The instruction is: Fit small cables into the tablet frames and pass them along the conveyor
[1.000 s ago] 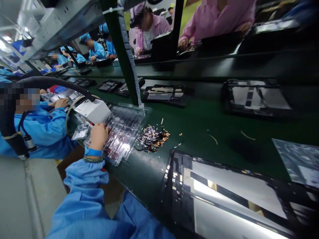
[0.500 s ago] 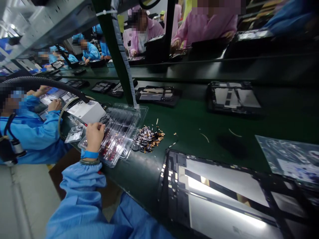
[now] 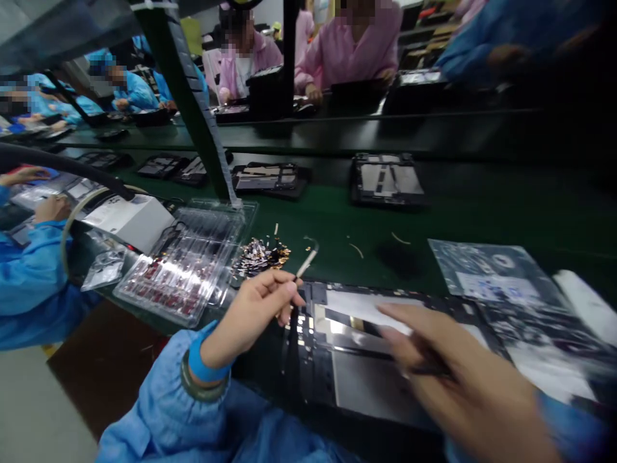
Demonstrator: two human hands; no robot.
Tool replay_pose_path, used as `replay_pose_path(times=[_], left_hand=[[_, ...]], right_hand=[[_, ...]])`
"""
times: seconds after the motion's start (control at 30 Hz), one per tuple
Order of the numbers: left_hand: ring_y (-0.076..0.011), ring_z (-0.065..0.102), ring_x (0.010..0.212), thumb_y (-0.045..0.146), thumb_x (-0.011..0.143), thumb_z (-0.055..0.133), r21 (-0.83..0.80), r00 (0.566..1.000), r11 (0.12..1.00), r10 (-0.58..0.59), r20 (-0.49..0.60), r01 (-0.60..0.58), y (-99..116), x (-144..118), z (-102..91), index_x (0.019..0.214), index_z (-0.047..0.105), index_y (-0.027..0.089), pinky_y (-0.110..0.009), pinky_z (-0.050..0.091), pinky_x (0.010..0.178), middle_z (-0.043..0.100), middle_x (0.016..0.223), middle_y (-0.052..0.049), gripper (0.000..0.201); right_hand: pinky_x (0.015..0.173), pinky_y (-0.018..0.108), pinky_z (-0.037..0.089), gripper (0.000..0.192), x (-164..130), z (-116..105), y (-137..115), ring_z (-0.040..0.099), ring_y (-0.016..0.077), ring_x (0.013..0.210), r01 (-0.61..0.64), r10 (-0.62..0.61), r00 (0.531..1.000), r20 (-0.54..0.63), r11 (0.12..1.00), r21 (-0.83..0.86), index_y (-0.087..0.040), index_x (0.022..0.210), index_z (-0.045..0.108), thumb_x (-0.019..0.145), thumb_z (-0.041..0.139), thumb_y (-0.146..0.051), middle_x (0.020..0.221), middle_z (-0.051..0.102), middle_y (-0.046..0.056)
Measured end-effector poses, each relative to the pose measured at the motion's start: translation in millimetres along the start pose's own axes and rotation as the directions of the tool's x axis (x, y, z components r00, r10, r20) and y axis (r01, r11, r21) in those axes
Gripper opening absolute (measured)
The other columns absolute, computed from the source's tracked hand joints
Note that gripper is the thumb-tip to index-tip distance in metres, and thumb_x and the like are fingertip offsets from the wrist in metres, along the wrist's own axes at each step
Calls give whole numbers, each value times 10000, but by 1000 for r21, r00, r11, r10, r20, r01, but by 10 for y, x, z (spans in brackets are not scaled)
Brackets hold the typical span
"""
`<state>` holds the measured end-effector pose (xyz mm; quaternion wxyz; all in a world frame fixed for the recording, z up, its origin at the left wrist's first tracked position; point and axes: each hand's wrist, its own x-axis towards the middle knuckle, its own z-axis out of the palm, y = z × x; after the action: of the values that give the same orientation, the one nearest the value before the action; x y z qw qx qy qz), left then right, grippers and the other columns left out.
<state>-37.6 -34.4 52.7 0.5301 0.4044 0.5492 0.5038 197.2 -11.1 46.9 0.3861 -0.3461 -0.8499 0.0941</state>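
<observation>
My left hand (image 3: 258, 305) pinches a small flex-cable part (image 3: 307, 258) between thumb and fingers, just left of an open tablet chassis (image 3: 357, 347) lying on the green belt in front of me. My right hand (image 3: 463, 379), blurred by motion, lies over the chassis and appears to hold a thin dark tool (image 3: 424, 370). A clear plastic tray (image 3: 187, 267) of small red-and-dark parts sits to the left, with a loose pile of gold-tipped flex parts (image 3: 260, 254) beside it.
A white box (image 3: 130, 218) and a small bag (image 3: 103, 270) lie left of the tray. More open chassis (image 3: 388, 180) ride the belt behind. A sheet in a bag (image 3: 486, 276) lies to the right. Co-workers in blue sleeves (image 3: 29, 276) and pink coats (image 3: 347, 54) work around.
My left hand left the clear tray and moved right to the chassis, now pinching a small flex part. My right hand has come into view over the chassis. The view swung right.
</observation>
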Motion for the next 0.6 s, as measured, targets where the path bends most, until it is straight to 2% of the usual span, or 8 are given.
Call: replay_pose_path(times=[0.1,0.2,0.3,0.37,0.4,0.47,0.53,0.6], left_hand=[[-49,452,422,348,814,600,69,995,998,3,97,-10,-55,-45,308,904,624,142,-173,376,433,611,619,12,226],[-75,522,496,267,852,541,268,978,941,184,102,-205,-120,-87,472,898,639,158,-181,413,481,633,646,4,153],[-114,609,676,195,877,498,497,878,740,466,108,-454,-193,-142,553,925,652,175,-209,466,629,682,791,-34,162],[-142,628,750,179,883,485,581,833,633,531,153,-511,-216,-164,563,933,661,181,-242,476,696,689,839,-53,183],[-153,632,773,181,878,493,586,840,634,518,163,-505,-214,-165,556,914,667,183,-254,479,713,689,848,-58,178],[-148,631,709,216,857,532,487,911,776,397,114,-400,-181,-142,520,872,670,184,-253,488,660,682,798,-47,142],[-116,589,564,286,824,590,211,985,963,162,52,-169,-125,-101,478,846,662,176,-226,476,533,663,716,-25,133],[-83,528,477,347,775,661,-107,992,991,-75,97,85,-69,-65,454,819,664,160,-190,432,432,649,673,-15,192]], right_hand=[[757,235,516,168,121,141,-127,668,159,845,77,-78,997,-17,996,-34,-141,1051,607,925,500,-170,950,692,82],[822,264,508,179,133,233,-186,668,182,884,109,-117,990,-72,988,-114,-106,1034,619,887,521,-77,954,702,105],[786,289,520,203,92,250,-196,673,207,866,166,-189,979,-75,955,-245,-66,1051,613,886,494,-63,966,704,138],[719,282,522,205,78,226,-186,675,204,816,179,-202,978,-51,940,-291,-61,1034,615,900,460,-81,929,705,141],[684,271,516,198,78,204,-176,672,193,785,162,-182,982,-45,946,-281,-77,1002,621,902,450,-89,891,704,126],[627,242,492,160,81,148,-153,654,162,711,69,-93,991,-100,973,-221,-123,917,623,891,467,-104,798,684,79],[602,220,469,97,75,93,-135,620,129,646,-48,19,979,-204,989,-139,-156,854,606,864,520,-112,726,647,34],[591,215,455,78,52,62,-132,596,115,619,-82,61,972,-229,993,-84,-164,833,594,847,543,-106,701,625,17]])
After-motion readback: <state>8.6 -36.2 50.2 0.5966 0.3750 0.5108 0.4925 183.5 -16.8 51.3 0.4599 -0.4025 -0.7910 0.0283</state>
